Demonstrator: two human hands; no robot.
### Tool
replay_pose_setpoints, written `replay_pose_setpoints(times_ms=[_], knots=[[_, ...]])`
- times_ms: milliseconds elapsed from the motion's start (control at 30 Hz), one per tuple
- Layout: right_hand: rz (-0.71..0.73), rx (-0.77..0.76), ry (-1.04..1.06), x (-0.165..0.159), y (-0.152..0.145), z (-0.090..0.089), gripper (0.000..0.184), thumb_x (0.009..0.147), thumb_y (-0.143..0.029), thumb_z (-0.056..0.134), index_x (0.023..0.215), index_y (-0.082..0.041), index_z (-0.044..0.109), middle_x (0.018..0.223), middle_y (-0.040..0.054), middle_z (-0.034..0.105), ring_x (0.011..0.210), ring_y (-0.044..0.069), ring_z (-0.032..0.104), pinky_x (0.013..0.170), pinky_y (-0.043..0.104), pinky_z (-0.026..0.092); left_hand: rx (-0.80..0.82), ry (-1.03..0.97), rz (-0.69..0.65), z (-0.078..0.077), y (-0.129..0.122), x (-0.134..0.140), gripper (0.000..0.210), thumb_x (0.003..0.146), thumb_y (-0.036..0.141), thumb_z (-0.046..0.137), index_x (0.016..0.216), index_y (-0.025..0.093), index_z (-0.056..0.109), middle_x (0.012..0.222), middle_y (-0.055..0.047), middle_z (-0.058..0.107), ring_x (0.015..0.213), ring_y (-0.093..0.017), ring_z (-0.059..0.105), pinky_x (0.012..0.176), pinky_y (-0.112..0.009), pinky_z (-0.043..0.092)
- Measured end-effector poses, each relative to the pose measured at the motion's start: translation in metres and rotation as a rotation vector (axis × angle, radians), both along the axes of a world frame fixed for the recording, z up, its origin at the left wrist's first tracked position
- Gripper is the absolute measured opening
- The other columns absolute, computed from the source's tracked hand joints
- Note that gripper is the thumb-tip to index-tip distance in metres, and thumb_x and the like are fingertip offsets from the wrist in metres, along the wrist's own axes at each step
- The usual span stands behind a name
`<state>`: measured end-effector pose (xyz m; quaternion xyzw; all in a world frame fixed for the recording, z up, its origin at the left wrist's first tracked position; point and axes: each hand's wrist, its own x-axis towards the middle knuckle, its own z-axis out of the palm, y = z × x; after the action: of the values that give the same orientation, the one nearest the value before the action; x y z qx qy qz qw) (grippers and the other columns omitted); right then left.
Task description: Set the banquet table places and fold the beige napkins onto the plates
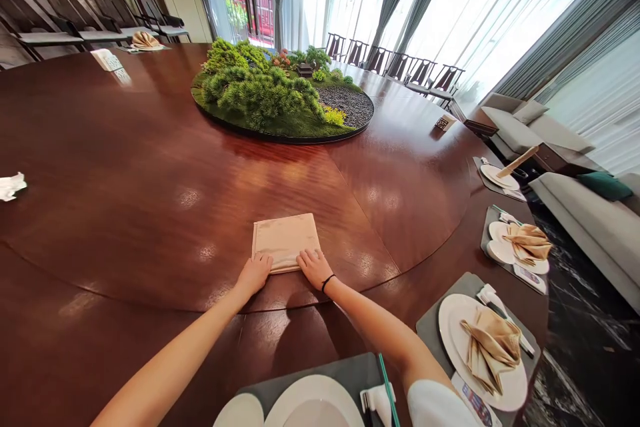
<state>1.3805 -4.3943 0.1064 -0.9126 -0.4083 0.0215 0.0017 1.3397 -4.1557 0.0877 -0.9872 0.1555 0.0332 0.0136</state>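
Note:
A folded beige cloth napkin (287,237) lies flat on the dark wooden table, close in front of me. My left hand (254,275) has its fingers bent over the near left corner of the cloth. At the near right corner, my right hand (315,269) grips the edge, fingers on top and close together; a black band circles that wrist. What the undersides of both hands do is hidden. Below my arms, a white plate (315,390) rests on a grey placemat (305,373) beside green chopsticks (387,383).
An oval tray garden (270,100) with green plants and gravel occupies the table's middle. Along the right edge stand place settings with a folded gold napkin (493,347) on a plate (453,320). Crumpled white tissue (13,187) lies far left. Chairs (75,20) line the wall.

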Motion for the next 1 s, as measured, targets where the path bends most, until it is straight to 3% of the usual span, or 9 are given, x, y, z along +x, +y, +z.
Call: replay_pose_setpoints(times_ms=[67,167,367,433,567,667,767,933,1000], knots=[[0.003,0.019,0.059,0.017,-0.008,-0.002,0.028,0.092,-0.016,0.039,0.118,-0.02,0.051,0.12,0.0122,0.06,0.115,0.023,0.049,0.102,0.044,0.033,-0.012,0.022,0.049,0.001,0.004,0.002,0.037,0.075,-0.001,0.039,0.106,0.01,0.056,0.104,-0.018,0.058,0.1,-0.03,0.051,0.071,-0.038,0.045],[-0.099,0.16,0.24,0.036,-0.03,-0.009,0.026,0.086,-0.011,0.046,0.107,-0.021,0.058,0.108,0.0073,0.065,0.102,0.019,0.057,0.093,0.035,0.04,-0.143,0.073,0.057,0.004,0.019,0.0,0.034,0.073,0.003,0.046,0.103,0.013,0.057,0.108,-0.016,0.059,0.103,-0.028,0.05,0.079,-0.038,0.046],[-0.325,0.637,0.797,0.015,-0.063,-0.037,0.017,0.075,-0.02,0.058,0.091,-0.017,0.056,0.08,-0.001,0.063,0.074,0.014,0.059,0.068,0.024,0.046,-0.771,0.37,0.151,-0.003,0.059,-0.03,0.015,0.08,0.025,0.046,0.089,0.018,0.056,0.088,-0.003,0.062,0.083,-0.019,0.056,0.077,-0.03,0.044],[-0.381,0.695,0.808,0.008,-0.064,-0.04,0.018,0.077,-0.025,0.057,0.093,-0.018,0.053,0.079,-0.0017,0.061,0.068,0.012,0.056,0.063,0.023,0.046,-0.873,0.421,0.181,-0.006,0.064,-0.036,0.019,0.082,0.032,0.047,0.091,0.018,0.054,0.085,-0.001,0.061,0.081,-0.018,0.056,0.075,-0.028,0.043],[-0.364,0.553,0.427,0.013,-0.056,-0.032,0.016,0.079,-0.017,0.049,0.095,-0.021,0.053,0.091,0.0005,0.061,0.074,0.013,0.056,0.069,0.023,0.045,-0.731,0.257,0.178,0.003,0.06,-0.029,0.01,0.077,0.024,0.05,0.086,0.02,0.052,0.085,-0.001,0.06,0.081,-0.018,0.055,0.075,-0.029,0.041],[-0.286,0.363,0.227,0.02,-0.049,-0.028,0.023,0.078,-0.009,0.046,0.096,-0.021,0.054,0.115,0.004,0.058,0.085,0.014,0.059,0.075,0.023,0.045,-0.41,0.088,0.035,0.013,0.045,-0.016,0.019,0.072,0.011,0.049,0.088,0.021,0.055,0.099,-0.007,0.062,0.097,-0.024,0.053,0.082,-0.035,0.039],[-0.266,0.25,0.158,0.023,-0.045,-0.031,0.027,0.079,-0.007,0.044,0.1,-0.02,0.054,0.126,0.0061,0.054,0.091,0.015,0.06,0.078,0.023,0.046,-0.149,0.008,-0.083,0.016,0.023,-0.009,0.03,0.074,0.012,0.051,0.102,0.02,0.057,0.106,-0.012,0.062,0.104,-0.03,0.051,0.086,-0.043,0.036],[-0.318,0.046,0.179,0.022,-0.036,-0.022,0.035,0.08,-0.012,0.046,0.114,-0.02,0.051,0.123,0.0094,0.056,0.093,0.019,0.062,0.079,0.028,0.048,-0.109,0.024,-0.135,0.009,-0.011,-0.009,0.036,0.082,0.043,0.052,0.104,0.016,0.057,0.103,-0.015,0.061,0.099,-0.031,0.052,0.088,-0.044,0.038],[-0.312,-0.023,0.178,0.019,-0.029,-0.012,0.04,0.079,-0.018,0.051,0.119,-0.02,0.049,0.127,0.0119,0.054,0.099,0.024,0.06,0.081,0.035,0.048,-0.091,0.031,-0.111,0.006,-0.02,-0.008,0.036,0.08,0.041,0.054,0.103,0.013,0.058,0.103,-0.016,0.06,0.098,-0.031,0.052,0.084,-0.043,0.042]])
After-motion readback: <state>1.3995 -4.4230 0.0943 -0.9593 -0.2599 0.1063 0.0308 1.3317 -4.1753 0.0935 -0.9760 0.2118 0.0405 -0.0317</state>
